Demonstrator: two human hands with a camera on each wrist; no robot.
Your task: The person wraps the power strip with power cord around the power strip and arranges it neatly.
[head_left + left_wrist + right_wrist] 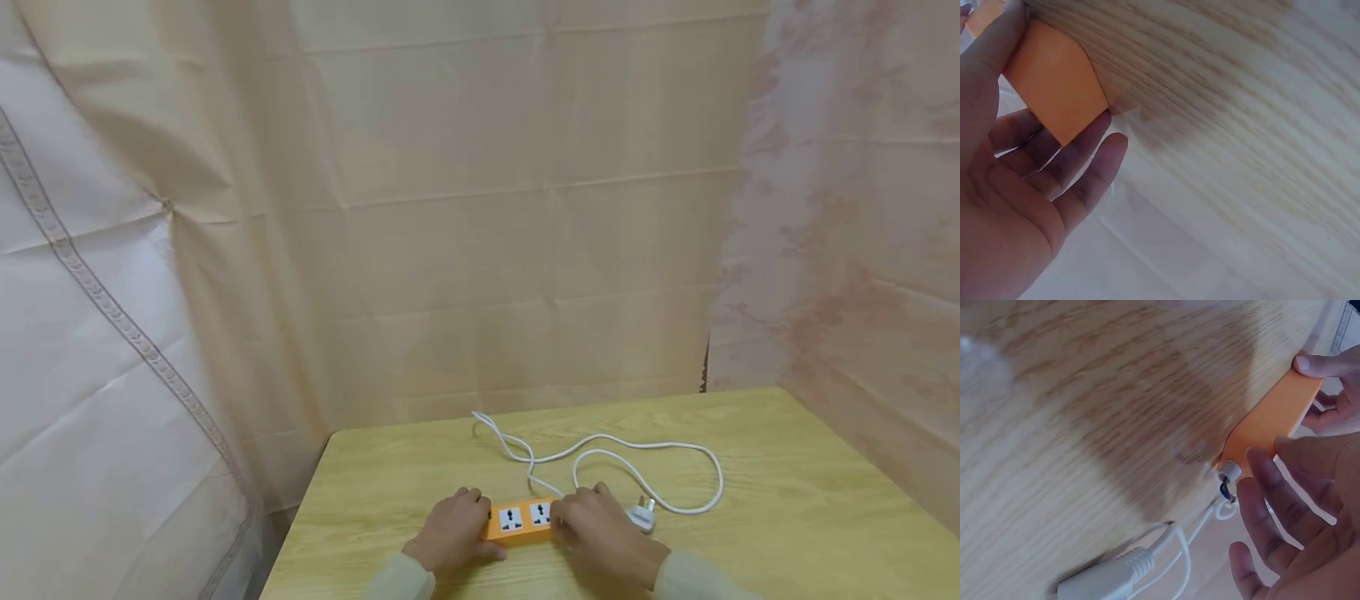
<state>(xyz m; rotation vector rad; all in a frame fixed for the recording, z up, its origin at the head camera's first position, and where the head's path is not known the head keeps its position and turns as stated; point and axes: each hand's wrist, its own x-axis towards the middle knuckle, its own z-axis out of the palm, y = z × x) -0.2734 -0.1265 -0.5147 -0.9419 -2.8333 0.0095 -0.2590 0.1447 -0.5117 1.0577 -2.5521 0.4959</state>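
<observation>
An orange power strip [528, 537] with white socket faces lies on the table near its front edge. My left hand [453, 527] grips its left end, thumb along the front side and fingers behind, as the left wrist view shows with the orange end [1060, 81] between them. At the right end, my right hand [607, 533] holds the strip between thumb and fingers. In the right wrist view a white collar [1229, 469] sticks out of that end, with thin dark and blue wires [1227, 487] bare beside the fingertips.
A white cord [667, 444] loops across the table behind the strip. Its white plug [642, 517] lies just right of my right hand, pins upward. The wood-grain table [787, 500] ends at a beige curtain [510, 250] behind, with pale cloth hanging on both sides.
</observation>
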